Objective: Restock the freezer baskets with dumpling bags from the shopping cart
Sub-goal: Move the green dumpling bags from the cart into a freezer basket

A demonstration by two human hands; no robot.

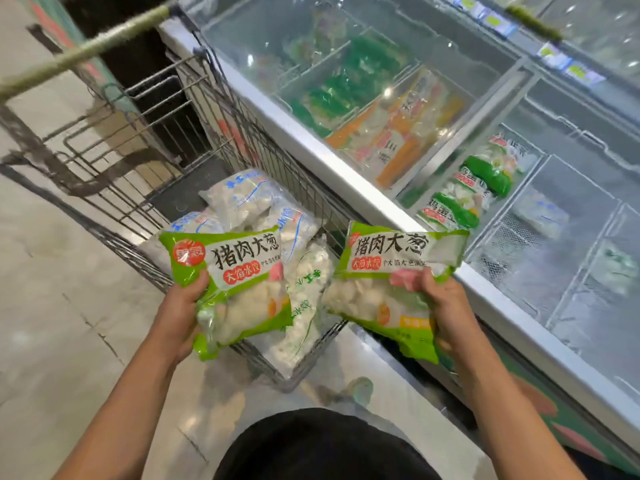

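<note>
The person stands between the shopping cart (194,140) and the chest freezer (346,174), with one green dumpling bag in each hand. The left hand (180,313) grips the left bag (235,282) at its lower left edge, thumb on the front and fingers curled behind it. The right hand (446,299) grips the right bag (391,278) at its lower right corner in the same way. Both bags are held up above the near end of the cart, well clear of the white bags (263,209) that lie inside it.

The relation that matters is where the freezer lies from the hands: at about 2 o'clock, beyond the long white rim which runs from 11 o'clock to 5 o'clock. The right bag is already touching or nearly over this rim, so the right hand is clearly the nearer one. The left hand is on the far side of the cart and has to cross over more space.

The long axis of each bag runs almost left to right, tilted a little up at the right. The basket (540,251) just beyond the right bag looks nearly bare, with wire mesh showing. Green bags (460,202) of a similar kind lie in the compartment at 1 o'clock from the right hand. I think the right bag goes in first. Whether glass covers that basket I cannot tell.
</note>
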